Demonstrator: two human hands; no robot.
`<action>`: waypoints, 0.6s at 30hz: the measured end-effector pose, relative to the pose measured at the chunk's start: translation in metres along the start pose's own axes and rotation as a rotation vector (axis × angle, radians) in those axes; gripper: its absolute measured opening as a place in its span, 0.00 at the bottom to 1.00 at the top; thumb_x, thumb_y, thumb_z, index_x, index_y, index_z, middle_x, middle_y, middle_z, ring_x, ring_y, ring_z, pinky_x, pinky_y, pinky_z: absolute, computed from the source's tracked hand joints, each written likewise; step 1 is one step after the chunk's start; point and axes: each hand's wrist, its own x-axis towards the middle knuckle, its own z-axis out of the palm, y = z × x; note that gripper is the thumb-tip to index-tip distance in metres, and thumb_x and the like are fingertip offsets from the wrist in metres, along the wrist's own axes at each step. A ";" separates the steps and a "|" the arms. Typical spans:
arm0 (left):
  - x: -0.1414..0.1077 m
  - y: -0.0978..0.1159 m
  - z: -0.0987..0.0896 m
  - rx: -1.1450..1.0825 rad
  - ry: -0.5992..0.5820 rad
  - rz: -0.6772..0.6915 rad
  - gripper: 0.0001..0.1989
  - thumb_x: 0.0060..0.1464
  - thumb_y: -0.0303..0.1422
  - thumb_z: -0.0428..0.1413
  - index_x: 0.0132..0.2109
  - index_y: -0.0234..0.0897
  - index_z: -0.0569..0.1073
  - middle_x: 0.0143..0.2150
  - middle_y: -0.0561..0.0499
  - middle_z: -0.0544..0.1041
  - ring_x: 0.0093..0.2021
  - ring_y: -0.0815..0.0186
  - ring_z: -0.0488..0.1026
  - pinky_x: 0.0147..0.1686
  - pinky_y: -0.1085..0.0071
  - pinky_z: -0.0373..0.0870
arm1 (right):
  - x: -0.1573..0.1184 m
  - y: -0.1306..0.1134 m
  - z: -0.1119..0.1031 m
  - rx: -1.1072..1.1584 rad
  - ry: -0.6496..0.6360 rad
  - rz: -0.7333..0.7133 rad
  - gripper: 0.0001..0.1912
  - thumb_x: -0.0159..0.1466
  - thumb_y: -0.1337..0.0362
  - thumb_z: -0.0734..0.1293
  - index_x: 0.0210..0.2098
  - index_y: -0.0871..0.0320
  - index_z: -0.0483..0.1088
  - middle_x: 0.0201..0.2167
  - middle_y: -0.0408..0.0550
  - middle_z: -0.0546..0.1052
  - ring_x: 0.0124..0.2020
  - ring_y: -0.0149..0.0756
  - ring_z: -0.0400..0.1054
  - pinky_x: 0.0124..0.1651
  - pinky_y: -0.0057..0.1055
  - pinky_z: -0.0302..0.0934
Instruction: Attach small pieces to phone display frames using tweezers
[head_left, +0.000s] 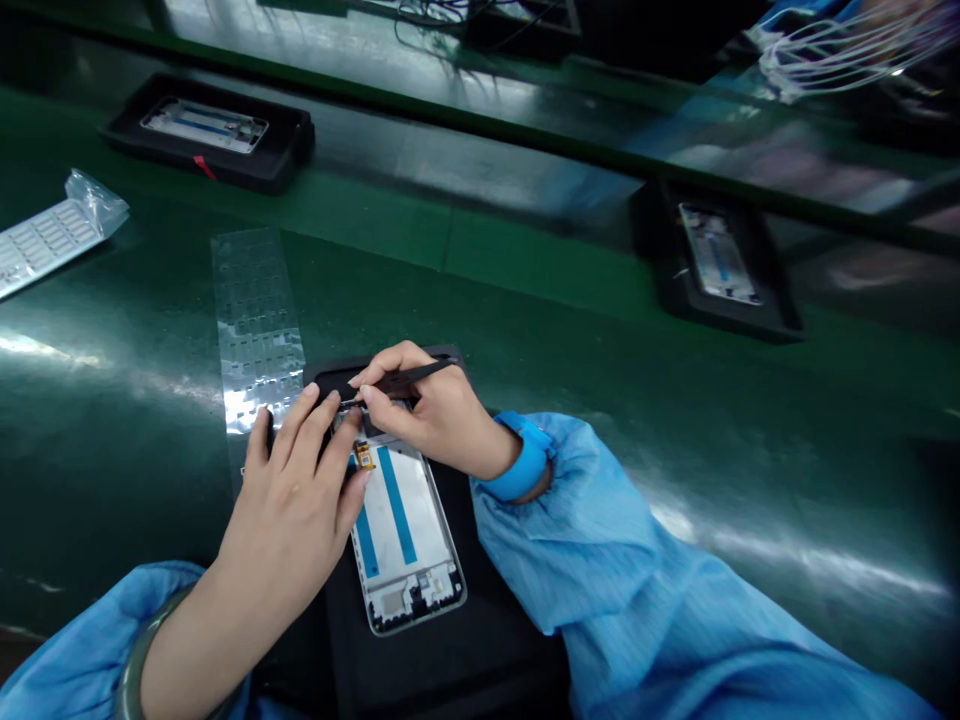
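Observation:
A phone frame with two blue strips and a small orange flex cable lies in a black tray. My right hand pinches black tweezers over the frame's top end. The tweezers' tips are hidden by the fingers. Flat and with fingers spread, my left hand rests over the frame's upper left edge. Its fingertips are close to the right hand's fingers, and part of the frame is covered by it.
A clear plastic sheet lies left of the tray on the green table. Two more black trays hold phone frames farther back. A sheet of parts in a plastic bag is at far left. White cables hang at upper right.

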 end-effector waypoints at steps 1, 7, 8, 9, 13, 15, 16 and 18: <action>0.000 0.000 0.000 0.001 -0.001 0.000 0.21 0.61 0.36 0.45 0.59 0.32 0.62 0.60 0.39 0.64 0.65 0.50 0.52 0.59 0.43 0.53 | 0.000 0.000 0.000 -0.002 -0.001 0.003 0.03 0.61 0.68 0.63 0.35 0.59 0.65 0.31 0.43 0.72 0.30 0.26 0.68 0.34 0.24 0.64; -0.002 -0.003 0.002 0.006 0.003 0.015 0.22 0.61 0.36 0.45 0.59 0.33 0.62 0.61 0.39 0.63 0.65 0.50 0.51 0.59 0.43 0.53 | -0.001 -0.002 0.000 0.015 -0.009 0.036 0.03 0.60 0.69 0.62 0.34 0.59 0.66 0.32 0.43 0.72 0.31 0.26 0.69 0.35 0.24 0.63; -0.003 -0.003 0.002 0.006 0.003 0.021 0.22 0.61 0.36 0.45 0.60 0.33 0.61 0.61 0.39 0.63 0.65 0.50 0.51 0.59 0.43 0.53 | -0.001 -0.002 0.000 0.023 -0.009 0.043 0.03 0.60 0.69 0.62 0.34 0.59 0.66 0.32 0.43 0.72 0.30 0.26 0.69 0.35 0.24 0.63; -0.003 -0.004 0.002 0.006 0.001 0.026 0.22 0.61 0.36 0.45 0.60 0.34 0.61 0.61 0.39 0.62 0.65 0.51 0.51 0.59 0.43 0.53 | -0.001 -0.003 0.000 0.033 -0.008 0.049 0.03 0.59 0.69 0.63 0.34 0.59 0.66 0.32 0.43 0.72 0.31 0.26 0.69 0.35 0.25 0.63; -0.004 -0.004 0.001 0.003 -0.010 0.035 0.23 0.61 0.37 0.45 0.60 0.34 0.60 0.61 0.39 0.62 0.66 0.51 0.50 0.59 0.44 0.52 | -0.001 -0.004 -0.002 0.107 -0.018 0.111 0.03 0.60 0.68 0.62 0.35 0.59 0.65 0.32 0.43 0.72 0.31 0.27 0.69 0.35 0.25 0.63; -0.005 -0.004 0.001 0.000 -0.017 0.033 0.22 0.61 0.37 0.46 0.60 0.34 0.61 0.61 0.39 0.63 0.66 0.50 0.50 0.59 0.44 0.52 | 0.000 -0.004 -0.003 0.138 -0.025 0.159 0.03 0.60 0.67 0.62 0.35 0.59 0.65 0.32 0.43 0.73 0.31 0.27 0.68 0.34 0.26 0.63; -0.005 -0.005 0.000 -0.002 -0.018 0.035 0.22 0.61 0.37 0.46 0.60 0.34 0.61 0.61 0.39 0.63 0.66 0.50 0.50 0.59 0.44 0.52 | 0.000 -0.004 -0.004 0.148 -0.028 0.178 0.03 0.60 0.67 0.62 0.35 0.59 0.65 0.32 0.43 0.73 0.31 0.27 0.68 0.34 0.26 0.63; -0.005 -0.005 0.000 -0.003 -0.019 0.041 0.23 0.61 0.37 0.46 0.60 0.34 0.60 0.61 0.40 0.62 0.66 0.50 0.50 0.59 0.44 0.52 | 0.001 -0.004 -0.005 0.162 -0.027 0.209 0.02 0.60 0.67 0.62 0.34 0.59 0.65 0.32 0.44 0.72 0.31 0.27 0.68 0.33 0.26 0.62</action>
